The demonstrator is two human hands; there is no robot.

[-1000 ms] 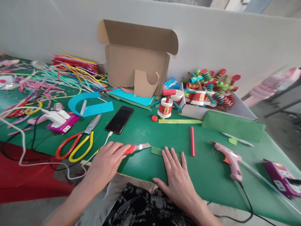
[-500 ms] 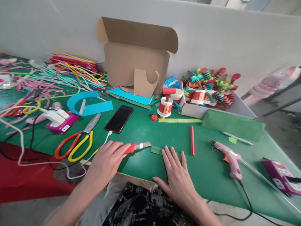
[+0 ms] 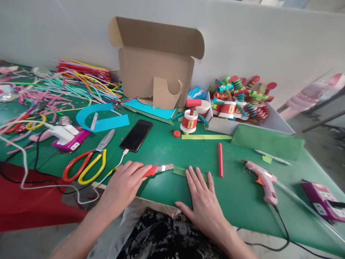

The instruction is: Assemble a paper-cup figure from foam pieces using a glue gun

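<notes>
The red-handled knife (image 3: 155,170) is clasped behind its blade, the safest hold, by the curled left hand (image 3: 128,181); at three o'clock from it, the green strip (image 3: 179,171), probably light and easily creased, is overlaid by the flat, unclenched right hand (image 3: 204,202).

A single head-worn camera looks forward and down across the counter (image 3: 161,153) from just above its near edge, taking in a wide span; the left hand (image 3: 125,181) and right hand (image 3: 203,198) sit close, low in the middle, with dark patterned clothing (image 3: 169,239) beneath and a pale wall (image 3: 242,43) across the top
</notes>
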